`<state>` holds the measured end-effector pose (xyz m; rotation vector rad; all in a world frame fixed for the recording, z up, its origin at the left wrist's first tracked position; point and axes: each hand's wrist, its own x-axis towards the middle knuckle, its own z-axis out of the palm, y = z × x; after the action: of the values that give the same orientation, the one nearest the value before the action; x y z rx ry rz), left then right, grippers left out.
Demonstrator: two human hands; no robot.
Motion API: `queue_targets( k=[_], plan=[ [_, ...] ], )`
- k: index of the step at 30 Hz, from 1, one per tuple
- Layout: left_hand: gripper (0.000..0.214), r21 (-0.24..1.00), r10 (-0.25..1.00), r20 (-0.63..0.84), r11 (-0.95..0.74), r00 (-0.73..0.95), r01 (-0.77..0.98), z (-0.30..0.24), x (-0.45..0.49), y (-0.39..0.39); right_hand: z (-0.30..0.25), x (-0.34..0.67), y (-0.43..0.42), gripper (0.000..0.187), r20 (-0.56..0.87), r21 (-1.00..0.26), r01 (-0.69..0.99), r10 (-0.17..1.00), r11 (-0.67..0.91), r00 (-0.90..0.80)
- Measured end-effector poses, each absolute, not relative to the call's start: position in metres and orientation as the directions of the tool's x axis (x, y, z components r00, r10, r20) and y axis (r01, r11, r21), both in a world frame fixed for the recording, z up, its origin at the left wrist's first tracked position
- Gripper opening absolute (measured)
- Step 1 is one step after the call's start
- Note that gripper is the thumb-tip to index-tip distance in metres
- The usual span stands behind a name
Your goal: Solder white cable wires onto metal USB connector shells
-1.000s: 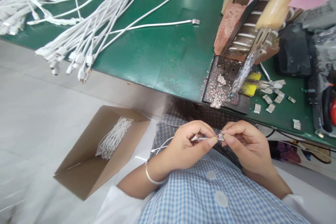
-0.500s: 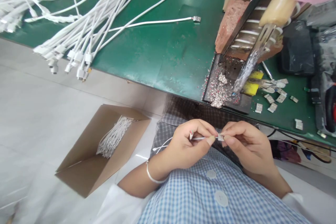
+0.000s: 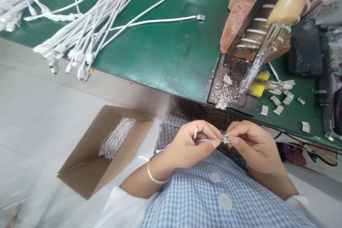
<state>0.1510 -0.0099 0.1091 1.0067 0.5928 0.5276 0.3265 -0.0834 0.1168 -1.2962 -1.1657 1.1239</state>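
Note:
My left hand (image 3: 189, 146) is closed around a thin white cable (image 3: 204, 140) in front of my chest. A second cable end with coloured wire tips (image 3: 196, 130) sticks up between its fingers. My right hand (image 3: 252, 146) pinches a small metal connector shell (image 3: 226, 139) at the tip of that cable. Thumb and forefinger of both hands meet at the connector. The cable's loose part trails down past my left wrist.
A green workbench (image 3: 160, 53) carries a big pile of white cables (image 3: 80, 14), one single cable (image 3: 160, 21), a soldering iron on its stand (image 3: 256, 60) over a tray of solder scraps (image 3: 227, 89), and loose metal shells (image 3: 278, 99). On the floor stands a cardboard box (image 3: 104, 149) holding cables.
The spare cable end in my left hand has tipped from lying sideways to pointing up. Both hands stay pinched at the connector, shifted slightly upward.

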Motion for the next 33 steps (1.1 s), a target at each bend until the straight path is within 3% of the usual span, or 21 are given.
queue_targets(
  k=[8, 19, 24, 28, 33],
  plan=[
    [0.022, 0.89, 0.673, -0.233, 0.438, 0.702, -0.125, 0.11, 0.151, -0.01, 0.115, 0.325, -0.082, 0.008, 0.031, -0.994, 0.109, 0.995, 0.02, 0.095],
    [0.017, 0.951, 0.761, -0.079, 0.251, 0.644, -0.18, 0.103, 0.156, -0.014, 0.115, 0.323, -0.082, 0.006, 0.059, -0.991, 0.129, 0.989, 0.042, 0.132],
    [0.018, 0.961, 0.786, -0.08, 0.224, 0.614, -0.162, 0.108, 0.16, -0.01, 0.118, 0.319, -0.082, 0.009, 0.043, -0.979, 0.202, 0.967, -0.008, 0.25],
    [0.016, 0.941, 0.798, -0.121, 0.282, 0.591, -0.189, 0.114, 0.164, -0.003, 0.12, 0.316, -0.082, 0.015, 0.27, -0.937, 0.321, 0.872, 0.14, 0.408],
    [0.017, 0.939, 0.822, -0.145, 0.29, 0.551, -0.185, 0.118, 0.171, 0.007, 0.121, 0.317, -0.076, 0.019, 0.414, -0.828, 0.52, 0.852, 0.207, 0.321]
  ],
)
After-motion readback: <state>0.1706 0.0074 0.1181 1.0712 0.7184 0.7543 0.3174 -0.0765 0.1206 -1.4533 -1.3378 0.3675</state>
